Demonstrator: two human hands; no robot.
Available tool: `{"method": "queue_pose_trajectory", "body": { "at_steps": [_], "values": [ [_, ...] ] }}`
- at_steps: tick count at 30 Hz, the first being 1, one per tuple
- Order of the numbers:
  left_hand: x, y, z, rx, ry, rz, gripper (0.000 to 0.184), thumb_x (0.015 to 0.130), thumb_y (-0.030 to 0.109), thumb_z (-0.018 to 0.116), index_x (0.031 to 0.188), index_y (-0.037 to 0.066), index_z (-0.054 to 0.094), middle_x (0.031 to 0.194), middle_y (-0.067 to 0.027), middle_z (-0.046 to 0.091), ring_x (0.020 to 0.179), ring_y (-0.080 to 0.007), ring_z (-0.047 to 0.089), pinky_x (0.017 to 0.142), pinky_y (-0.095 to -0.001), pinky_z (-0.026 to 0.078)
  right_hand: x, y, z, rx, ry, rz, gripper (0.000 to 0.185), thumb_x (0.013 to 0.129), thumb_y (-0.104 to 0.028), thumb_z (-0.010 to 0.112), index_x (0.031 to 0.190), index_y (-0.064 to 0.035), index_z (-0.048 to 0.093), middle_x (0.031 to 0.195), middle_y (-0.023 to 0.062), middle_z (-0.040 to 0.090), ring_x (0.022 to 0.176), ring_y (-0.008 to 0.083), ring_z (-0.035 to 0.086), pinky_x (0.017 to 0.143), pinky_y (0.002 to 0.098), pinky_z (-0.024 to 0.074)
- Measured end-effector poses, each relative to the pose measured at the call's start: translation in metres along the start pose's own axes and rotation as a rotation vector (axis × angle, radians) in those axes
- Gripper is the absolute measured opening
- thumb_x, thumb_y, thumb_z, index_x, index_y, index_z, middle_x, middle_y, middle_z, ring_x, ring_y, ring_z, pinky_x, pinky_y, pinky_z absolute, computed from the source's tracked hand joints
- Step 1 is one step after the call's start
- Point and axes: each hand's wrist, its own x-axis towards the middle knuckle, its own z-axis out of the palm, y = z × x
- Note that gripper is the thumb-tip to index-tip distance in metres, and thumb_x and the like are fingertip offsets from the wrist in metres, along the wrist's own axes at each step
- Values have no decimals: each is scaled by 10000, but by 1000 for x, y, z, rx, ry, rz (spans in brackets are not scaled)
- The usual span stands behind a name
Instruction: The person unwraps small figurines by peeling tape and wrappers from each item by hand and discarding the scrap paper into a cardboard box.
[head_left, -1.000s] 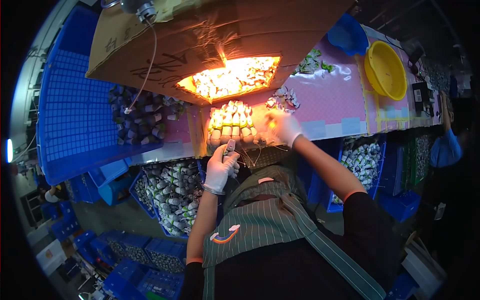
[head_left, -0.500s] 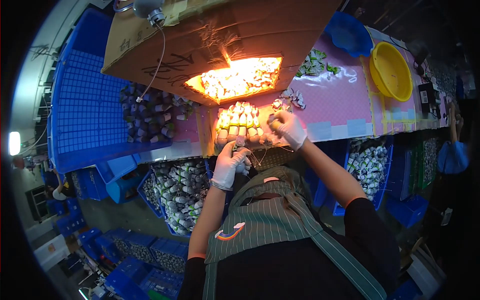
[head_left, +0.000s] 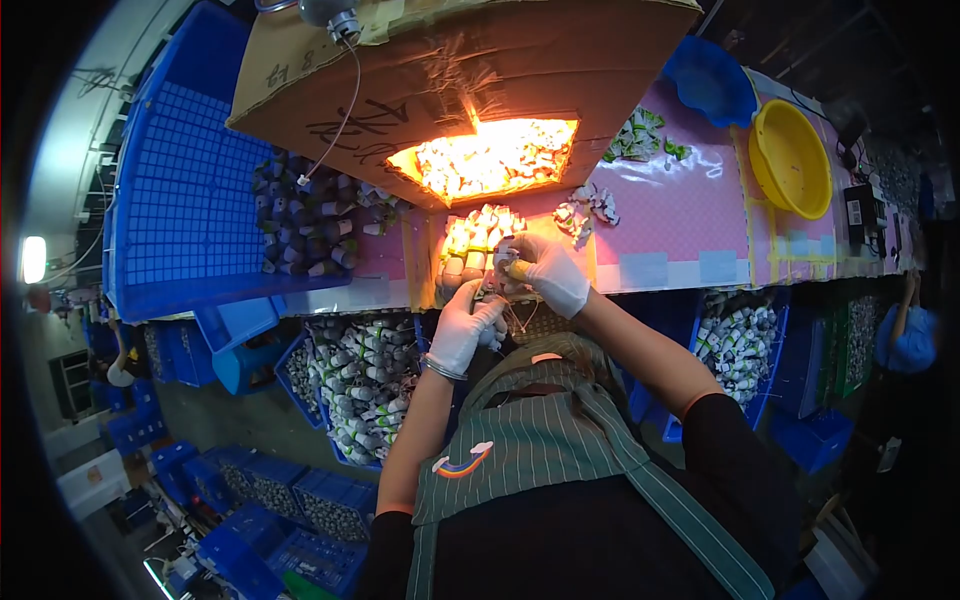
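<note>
Both my hands wear whitish gloves and meet at the bench's front edge. My left hand (head_left: 466, 330) is closed round a small grey-white piece, mostly hidden by the fingers. My right hand (head_left: 552, 275) is closed on a small yellowish item, close against that piece. Just behind them, rows of white, green and grey pieces (head_left: 453, 268) lie under the glow. A cardboard box (head_left: 330, 110) stands over the bench, its lit opening full of small pieces (head_left: 490, 160). Crumpled white scraps (head_left: 590, 212) lie right of the rows.
A blue crate (head_left: 190, 180) stands left, beside dark pieces (head_left: 305, 215). Yellow (head_left: 790, 160) and blue (head_left: 708, 82) basins sit on the right. Filled crates of pieces (head_left: 365, 385) (head_left: 735, 345) are below the bench. Another person (head_left: 908, 335) is at the far right.
My right hand has moved left and down from beside the scraps to meet my left hand. My left hand stays closed on its piece. The view has shifted slightly.
</note>
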Motion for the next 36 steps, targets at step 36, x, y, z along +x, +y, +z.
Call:
{"method": "queue_pose_trajectory", "body": {
  "at_steps": [36],
  "values": [
    [23,-22,12,-15,133,-55,250,938,190,648,1108,49,531,744,-59,619,578,-131,613,477,-251,492,86,-54,-274,-1633,822,-247,197,833,-111,524,951,-105,681,1001,152,643,998,342,611,829,453,489]
  ]
}}
